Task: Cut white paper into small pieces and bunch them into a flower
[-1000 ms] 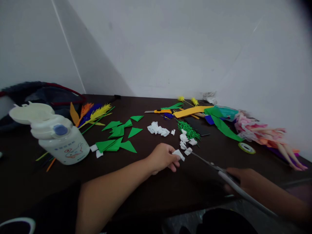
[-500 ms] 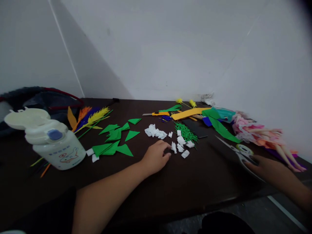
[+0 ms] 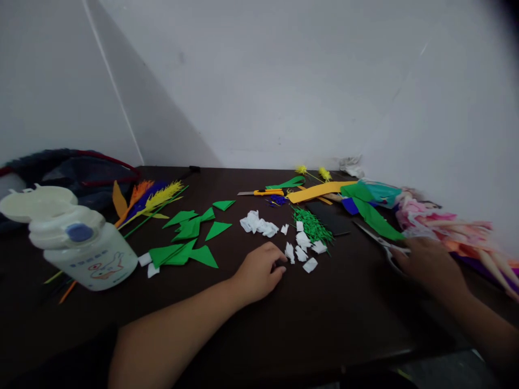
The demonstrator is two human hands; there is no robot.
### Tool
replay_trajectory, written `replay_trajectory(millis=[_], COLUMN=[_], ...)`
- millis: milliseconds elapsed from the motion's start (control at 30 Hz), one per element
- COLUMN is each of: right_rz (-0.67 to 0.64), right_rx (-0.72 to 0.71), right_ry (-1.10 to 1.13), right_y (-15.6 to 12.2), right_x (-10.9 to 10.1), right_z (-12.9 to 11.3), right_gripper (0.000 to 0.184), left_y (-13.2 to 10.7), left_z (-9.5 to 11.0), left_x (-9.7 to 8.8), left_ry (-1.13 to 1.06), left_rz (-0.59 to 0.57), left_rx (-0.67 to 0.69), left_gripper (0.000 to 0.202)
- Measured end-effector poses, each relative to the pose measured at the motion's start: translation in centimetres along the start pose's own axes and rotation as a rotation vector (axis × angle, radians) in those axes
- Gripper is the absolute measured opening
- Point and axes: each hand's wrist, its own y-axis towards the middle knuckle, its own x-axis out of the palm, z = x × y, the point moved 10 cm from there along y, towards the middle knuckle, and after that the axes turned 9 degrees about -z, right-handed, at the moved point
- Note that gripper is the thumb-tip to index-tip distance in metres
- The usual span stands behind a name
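Note:
My left hand rests on the dark table, fingers curled down, fingertips beside several small white paper scraps; nothing shows in it. My right hand lies at the right, over the handles of a pair of scissors whose blades point up and left along the table. Whether the fingers still grip the handles is blurred.
A white glue bottle with open cap stands at the left. Green paper triangles, crumpled white paper, green shreds, an orange utility knife, coloured paper strips, paper feathers and a doll lie around.
My left hand set down the white scrap and now rests by the pile. My right hand carried the scissors from the near edge out to the right and lowered them onto the table.

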Motion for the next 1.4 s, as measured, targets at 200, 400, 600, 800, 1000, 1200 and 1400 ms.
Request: replay_trajectory(millis=[200, 400, 600, 800, 1000, 1200, 1400], right_rz=[-0.04, -0.147, -0.124, -0.15, -0.332, -0.386, -0.209], right_rx=[-0.572, -0.732, -0.759, -0.855, -0.962, -0.982, -0.593], right_ry=[0.034, 0.056, 0.187, 0.357, 0.443, 0.56, 0.588], right_y=[3.7, 7.4, 8.6, 7.2, 2.4, -2.6, -1.8], right_x=[0.2, 2.6, 2.9, 2.1, 3.2, 1.4, 1.9], right_z=[-15.3, -22.4, -22.3, -22.7, -25.8, -25.2, -16.7], right_gripper=[0.035, 0.046, 0.027, 0.025, 0.024, 0.026, 0.028], left_y=[0.4, 0.0, 0.1, 0.2, 0.1, 0.0, -0.3], left_z=[0.0, 0.0, -0.3, -0.6, -0.9, -0.5, 0.7], left_x=[0.2, 0.3, 0.4, 0.1, -0.5, -1.4, 0.4], left_ry=[0.05, 0.068, 0.044, -0.008, 0.0, 0.028, 0.106], left_rz=[-0.011, -0.062, -0.085, -0.075, -0.036, 0.027, -0.115], left_rx=[0.019, 0.053, 0.037, 0.024, 0.004, -0.021, 0.026], left_gripper=[0.016, 0.016, 0.017, 0.014, 0.019, 0.034, 0.077])
